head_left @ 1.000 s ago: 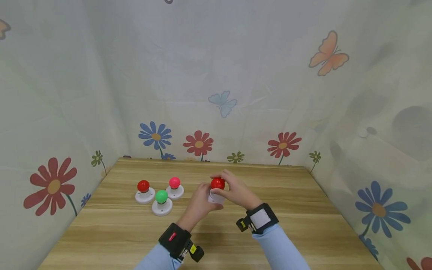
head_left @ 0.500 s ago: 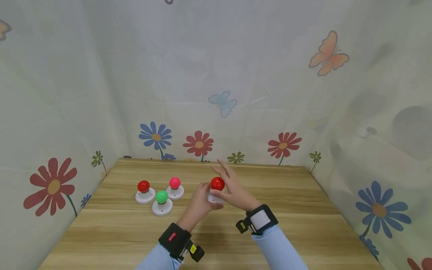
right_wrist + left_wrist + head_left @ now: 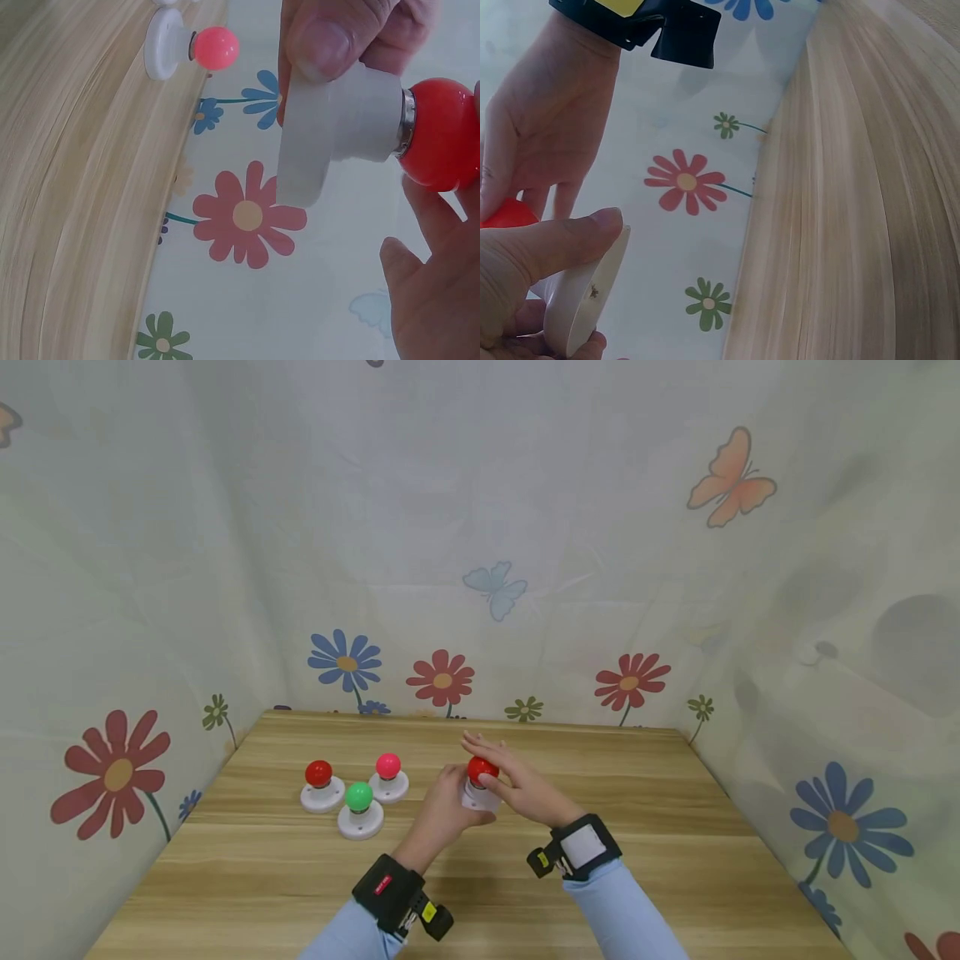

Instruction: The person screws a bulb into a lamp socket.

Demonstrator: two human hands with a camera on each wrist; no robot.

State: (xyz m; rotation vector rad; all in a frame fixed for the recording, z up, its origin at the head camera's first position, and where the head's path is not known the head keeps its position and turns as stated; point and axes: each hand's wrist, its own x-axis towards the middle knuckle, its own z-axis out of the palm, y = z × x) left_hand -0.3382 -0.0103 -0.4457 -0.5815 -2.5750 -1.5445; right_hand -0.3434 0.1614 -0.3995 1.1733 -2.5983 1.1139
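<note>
My left hand (image 3: pixel 438 814) grips a round white lamp holder (image 3: pixel 480 799), its thumb and fingers around the base. A round red light bulb (image 3: pixel 477 768) stands upright in that holder. From the right, my right hand (image 3: pixel 528 789) reaches over the bulb, with its thumb on the near side and its fingers across the top and far side. In the right wrist view, a strip of the metal collar (image 3: pixel 406 124) shows between the red glass and the white holder. The holder's flat underside (image 3: pixel 596 292) shows in the left wrist view, held above the table.
To the left on the wooden table (image 3: pixel 300 893) stand three white holders with bulbs: a red bulb (image 3: pixel 318 773), a pink bulb (image 3: pixel 387 766) and a green bulb (image 3: pixel 359 797). A flower-printed curtain (image 3: pixel 570 635) hangs behind the table and at its sides.
My right hand's fingers spread and lifted off the bulb half a second ago, and now lie over it again. The left hand keeps the holder in nearly the same place.
</note>
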